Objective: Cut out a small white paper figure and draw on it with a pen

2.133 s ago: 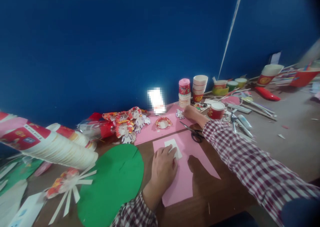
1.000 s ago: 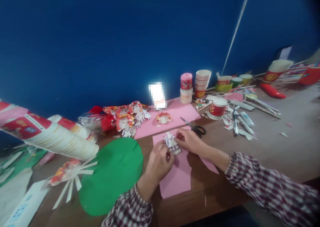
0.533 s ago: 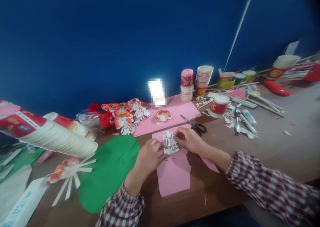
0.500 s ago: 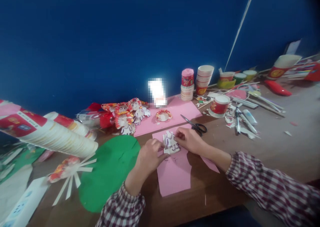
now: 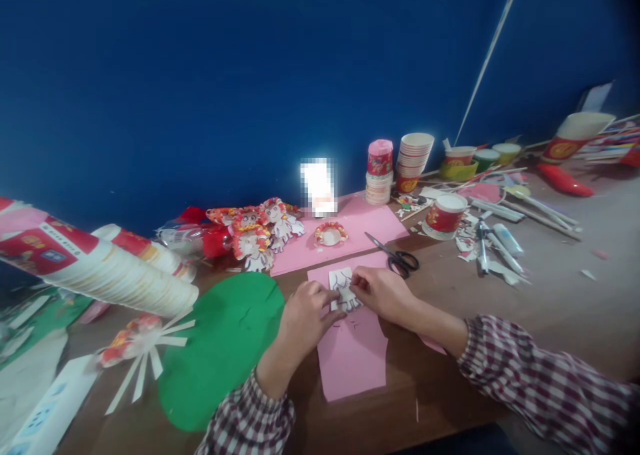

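A small white paper piece (image 5: 345,295) with dark drawn outlines lies over a pink paper sheet (image 5: 353,368) on the table. My left hand (image 5: 307,315) holds its left side, fingers and thumb resting on the paper. At the right edge, my right hand (image 5: 383,291) pinches the piece between thumb and fingertips. The fingers hide parts of the drawing. Just beyond my right hand lie black-handled scissors (image 5: 397,258), untouched. Left of my left hand is a green paper shape (image 5: 220,355).
Several paper lion figures (image 5: 263,231) and a beaded ring (image 5: 331,233) sit on or beside a larger pink sheet (image 5: 380,216). Stacked paper cups (image 5: 130,278) lean at the left. A red cup (image 5: 445,215), paper scraps and pens are at the right. A blue wall (image 5: 200,75) stands behind.
The view has shifted slightly, so everything sits a little further right and lower. My left fingers have come further over the white paper piece; my right hand still pinches its edge.
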`<state>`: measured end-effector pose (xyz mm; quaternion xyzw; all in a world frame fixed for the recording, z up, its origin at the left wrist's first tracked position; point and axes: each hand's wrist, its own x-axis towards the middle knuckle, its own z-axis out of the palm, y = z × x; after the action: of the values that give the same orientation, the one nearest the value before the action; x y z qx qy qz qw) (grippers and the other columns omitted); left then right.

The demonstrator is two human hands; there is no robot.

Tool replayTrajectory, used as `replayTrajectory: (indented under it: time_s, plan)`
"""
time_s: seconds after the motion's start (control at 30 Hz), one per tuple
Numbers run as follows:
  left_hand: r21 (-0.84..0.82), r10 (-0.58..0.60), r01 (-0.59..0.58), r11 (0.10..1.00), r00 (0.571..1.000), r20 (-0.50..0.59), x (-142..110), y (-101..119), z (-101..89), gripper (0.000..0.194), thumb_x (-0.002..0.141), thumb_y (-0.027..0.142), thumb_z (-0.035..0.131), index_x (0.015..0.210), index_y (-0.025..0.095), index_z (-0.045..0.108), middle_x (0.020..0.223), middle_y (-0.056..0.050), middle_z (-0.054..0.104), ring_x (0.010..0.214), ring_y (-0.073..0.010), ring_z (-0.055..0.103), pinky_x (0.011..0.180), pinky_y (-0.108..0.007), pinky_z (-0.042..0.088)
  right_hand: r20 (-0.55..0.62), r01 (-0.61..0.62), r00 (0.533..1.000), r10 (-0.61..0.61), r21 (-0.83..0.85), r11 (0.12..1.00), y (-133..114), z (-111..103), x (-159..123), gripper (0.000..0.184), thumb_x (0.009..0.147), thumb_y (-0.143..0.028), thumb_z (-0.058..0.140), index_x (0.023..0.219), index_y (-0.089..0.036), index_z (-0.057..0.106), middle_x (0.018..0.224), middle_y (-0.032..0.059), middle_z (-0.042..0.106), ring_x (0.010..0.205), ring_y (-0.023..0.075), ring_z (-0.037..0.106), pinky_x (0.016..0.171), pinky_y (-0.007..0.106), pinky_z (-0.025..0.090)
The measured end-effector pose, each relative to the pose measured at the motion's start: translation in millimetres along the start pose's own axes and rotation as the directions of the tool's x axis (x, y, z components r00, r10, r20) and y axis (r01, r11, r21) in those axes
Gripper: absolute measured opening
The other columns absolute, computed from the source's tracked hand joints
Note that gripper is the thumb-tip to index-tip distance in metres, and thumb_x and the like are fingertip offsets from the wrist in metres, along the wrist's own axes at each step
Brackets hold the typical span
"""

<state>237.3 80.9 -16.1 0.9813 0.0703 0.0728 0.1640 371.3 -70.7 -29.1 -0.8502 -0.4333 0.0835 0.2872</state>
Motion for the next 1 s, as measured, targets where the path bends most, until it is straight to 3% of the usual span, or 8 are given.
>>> replayTrajectory:
  time_s: [0.37,0.53,0.63,0.7,0.87,1.0]
  plan:
    - [-0.027,0.007,-0.008,1.0,1.0,-0.016,0,-1,0.9,0.03,0.085,0.046,0.057,0.101,0.024,0.07,0.091,-0.006,0.063,0.09,-0.0208,0.056,0.079,-0.032,0.044,0.05,0.059,0.997,-0.056,-0.063,0.996,0,-1,1,0.015,0.084,-0.026,0.055,0.079,-0.021,0.068,0.071,0.0012,0.068,0.062,0.0125,0.057,0.055,0.022,0.028]
    - [-0.059,-0.026,0.019,0.998,0.993,-0.118,2,1,6.8,0.028,0.091,0.04,0.048,0.092,0.021,0.068,0.087,-0.006,0.063,0.088,-0.0197,0.056,0.08,-0.032,0.043,0.054,0.064,0.997,-0.061,-0.062,0.996,1,-3,1,0.013,0.083,-0.027,0.057,0.079,-0.022,0.068,0.07,0.0003,0.068,0.064,0.0131,0.058,0.055,0.023,0.028]
    - [-0.035,-0.108,0.103,0.994,0.973,-0.205,3,2,10.8,0.023,0.087,0.039,0.055,0.09,0.019,0.065,0.088,-0.006,0.063,0.087,-0.0202,0.056,0.08,-0.032,0.042,0.056,0.055,0.997,-0.051,-0.059,0.997,-1,-5,0,0.013,0.083,-0.03,0.058,0.081,-0.022,0.068,0.071,0.0008,0.068,0.066,0.0138,0.059,0.056,0.023,0.029]
    - [-0.02,-0.181,0.181,0.983,0.961,-0.208,5,4,11.1,0.023,0.086,0.04,0.055,0.085,0.019,0.065,0.083,-0.005,0.063,0.081,-0.0196,0.057,0.076,-0.031,0.041,0.06,0.043,0.997,-0.04,-0.059,0.997,-1,-5,0,0.013,0.083,-0.03,0.058,0.081,-0.021,0.068,0.072,0.0017,0.068,0.067,0.0142,0.06,0.056,0.023,0.029]
    - [-0.195,-0.389,0.368,0.909,0.918,-0.078,12,12,7.9,0.03,0.084,0.044,0.054,0.071,0.02,0.064,0.07,-0.002,0.064,0.068,-0.0168,0.058,0.061,-0.025,0.033,0.047,0.018,0.999,-0.014,-0.087,0.996,0,-2,0,0.011,0.081,-0.028,0.058,0.079,-0.022,0.068,0.07,0.0013,0.068,0.065,0.0146,0.06,0.055,0.023,0.029]
    - [-0.294,-0.459,0.428,0.855,0.888,-0.041,18,14,9.3,0.025,0.076,0.044,0.063,0.072,0.019,0.065,0.067,-0.002,0.066,0.064,-0.0173,0.06,0.056,-0.024,0.032,0.045,0.007,0.999,-0.003,-0.091,0.996,2,1,1,0.012,0.081,-0.028,0.058,0.081,-0.023,0.068,0.072,0.0017,0.069,0.067,0.0159,0.061,0.055,0.024,0.029]
